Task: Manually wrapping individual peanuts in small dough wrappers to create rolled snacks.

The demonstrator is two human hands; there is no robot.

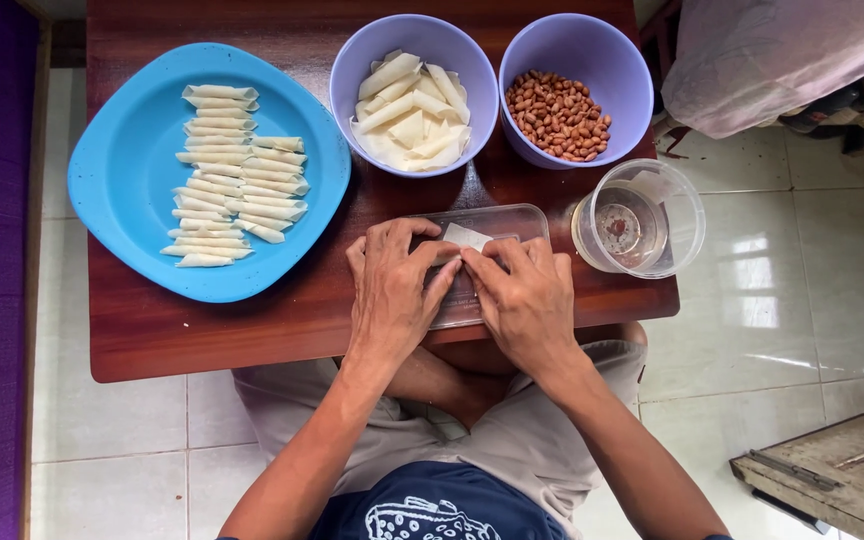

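Blue plate (132,180), left on the wooden table (152,330): two rows of rolled white wrappers (227,175). Left hand (392,290) and right hand (527,300) lie side by side on a clear plastic tray (522,220), fingertips pressed together on a white wrapper (465,237). Only its upper corner shows, flat and pale; the rest is hidden under the fingers. Behind: a purple bowl (352,70) of wrapper pieces and a second purple bowl (622,60) of peanuts. Right: a clear cup (687,215), contents unclear.
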